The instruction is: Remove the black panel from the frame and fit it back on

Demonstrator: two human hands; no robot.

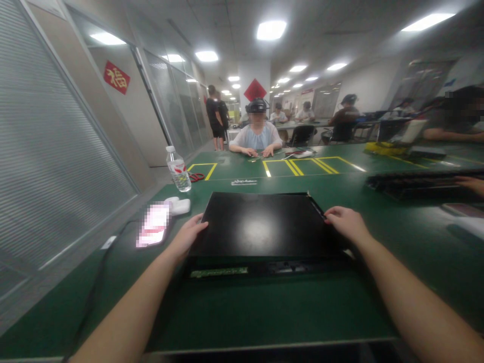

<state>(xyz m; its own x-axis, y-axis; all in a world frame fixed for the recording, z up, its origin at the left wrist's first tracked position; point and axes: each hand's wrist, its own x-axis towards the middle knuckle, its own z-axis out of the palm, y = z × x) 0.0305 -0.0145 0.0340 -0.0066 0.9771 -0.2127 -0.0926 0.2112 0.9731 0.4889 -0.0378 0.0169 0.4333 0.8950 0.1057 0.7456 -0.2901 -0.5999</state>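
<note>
I have the dark panel [257,222] between my two hands in the middle of the frame, its broad face turned up and its near edge standing apart from the black frame [295,266] under it. As I judge it, the step in hand is handling that panel by its sides over the frame; the next move calls for both sides being worked evenly — no twist — with care for the green circuit strip [219,273] that lies bare just below the panel's near edge, lower centre.

My left hand [192,233] has its grip closed on the panel's left edge, thumb lying over the upper face and the other fingers curled along the side and mostly out of sight. My right hand [348,224] is drawn in narrow, fingertips bunched at the far part of the right edge. That side is dark and soft — I can't tell whether those fingers pinch the panel, pinch the rim beside it or merely touch.

All of it sits over the green desk [280,317]. The phone [155,224] and water bottle [179,170] stand off toward the left of the frame, clear of both hands.
</note>
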